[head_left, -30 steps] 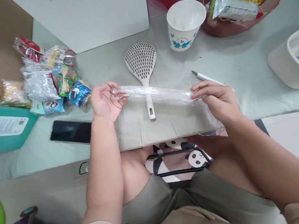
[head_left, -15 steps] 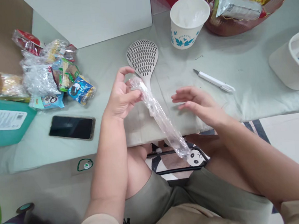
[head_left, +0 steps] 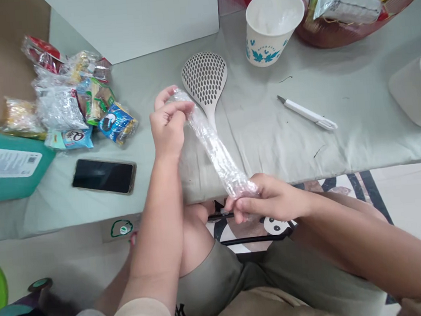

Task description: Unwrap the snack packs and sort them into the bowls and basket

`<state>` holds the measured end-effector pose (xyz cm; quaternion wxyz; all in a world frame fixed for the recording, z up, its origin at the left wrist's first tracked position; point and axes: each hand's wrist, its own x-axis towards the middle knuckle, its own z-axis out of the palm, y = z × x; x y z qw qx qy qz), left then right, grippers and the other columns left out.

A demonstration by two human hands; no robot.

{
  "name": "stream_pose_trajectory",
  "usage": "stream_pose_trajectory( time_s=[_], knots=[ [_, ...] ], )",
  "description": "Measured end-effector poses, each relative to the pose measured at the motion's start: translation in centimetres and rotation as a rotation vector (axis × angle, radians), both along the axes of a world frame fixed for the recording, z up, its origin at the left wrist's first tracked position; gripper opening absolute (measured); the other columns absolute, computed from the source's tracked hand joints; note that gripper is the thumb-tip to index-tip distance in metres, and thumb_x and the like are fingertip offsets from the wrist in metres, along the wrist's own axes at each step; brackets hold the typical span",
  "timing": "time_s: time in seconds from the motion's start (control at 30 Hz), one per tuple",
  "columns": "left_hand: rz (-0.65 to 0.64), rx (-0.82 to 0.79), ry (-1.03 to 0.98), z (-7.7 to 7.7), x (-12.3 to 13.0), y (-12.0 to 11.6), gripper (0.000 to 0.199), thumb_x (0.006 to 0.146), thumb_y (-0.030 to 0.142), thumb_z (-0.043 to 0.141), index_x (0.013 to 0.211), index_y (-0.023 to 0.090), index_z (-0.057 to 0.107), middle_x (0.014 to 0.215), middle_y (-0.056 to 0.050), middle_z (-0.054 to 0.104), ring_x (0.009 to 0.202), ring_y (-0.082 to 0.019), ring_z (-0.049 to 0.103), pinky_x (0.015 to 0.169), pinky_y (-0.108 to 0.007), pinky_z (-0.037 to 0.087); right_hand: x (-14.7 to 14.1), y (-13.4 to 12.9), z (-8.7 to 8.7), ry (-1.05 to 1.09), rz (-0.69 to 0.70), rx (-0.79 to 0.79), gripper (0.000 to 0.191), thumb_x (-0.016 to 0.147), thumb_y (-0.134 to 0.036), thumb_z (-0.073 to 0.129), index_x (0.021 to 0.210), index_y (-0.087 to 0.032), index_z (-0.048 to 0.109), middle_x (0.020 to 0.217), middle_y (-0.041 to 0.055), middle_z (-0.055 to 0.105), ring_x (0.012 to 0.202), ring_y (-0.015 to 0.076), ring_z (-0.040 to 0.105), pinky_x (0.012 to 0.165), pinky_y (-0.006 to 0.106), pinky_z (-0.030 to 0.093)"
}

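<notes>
A long strip of clear plastic wrap stretches slantwise between my two hands, over the table's front edge. My left hand pinches its upper end between thumb and fingers. Around the lower end my right hand is closed, just off the table edge. Behind the wrap lies a grey skimmer with a perforated head; part of its handle is hidden by the plastic. To the right on the tablecloth rests a white pen.
On the left are a phone, a pile of wrapped snacks and a green package. A paper cup and a snack basket stand at the back right. A white bin sits at far right.
My right hand has moved down and left and closed on the lower end of the plastic wrap. That end has risen, and my left hand has shifted slightly up.
</notes>
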<state>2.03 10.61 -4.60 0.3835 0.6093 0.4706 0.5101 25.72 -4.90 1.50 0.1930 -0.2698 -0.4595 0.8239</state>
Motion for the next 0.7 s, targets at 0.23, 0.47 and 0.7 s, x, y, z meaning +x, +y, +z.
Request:
stream_pose_trajectory(
  time_s=[0.23,0.47,0.7],
  knots=[
    [-0.184,0.135,0.428,2.1,1.7,-2.6,0.02,0.083,0.039,0.077,0.091,0.021,0.077,0.146,-0.008,0.054,0.101,-0.021,0.065,0.087,-0.039,0.058,4.2,1.8,1.9,0.247,-0.482,0.114,0.034,0.091,-0.051,0.067,0.118,-0.031,0.066,0.065,-0.004,0.06,0.051,0.0136,0.054,0.058,0.032,0.048],
    [-0.365,0.098,0.496,4.3,3.1,-4.6,0.016,0.08,0.03,0.077,0.067,0.022,0.075,0.137,-0.005,0.058,0.115,-0.023,0.061,0.107,-0.043,0.053,6.5,4.9,-0.4,-0.275,-0.834,0.261,0.062,0.098,-0.068,0.042,0.15,-0.035,0.041,0.069,-0.0027,0.061,0.054,0.0154,0.053,0.058,0.031,0.043],
    [-0.727,-0.12,0.003,6.2,4.8,-6.4,0.029,0.079,0.052,0.082,0.065,0.027,0.077,0.143,-0.004,0.065,0.14,-0.031,0.056,0.124,-0.056,0.039,5.4,5.6,-2.4,-0.631,-0.722,0.427,0.053,0.098,-0.064,0.048,0.126,-0.024,0.068,0.071,0.0012,0.065,0.058,0.0157,0.057,0.062,0.032,0.044]
  ],
)
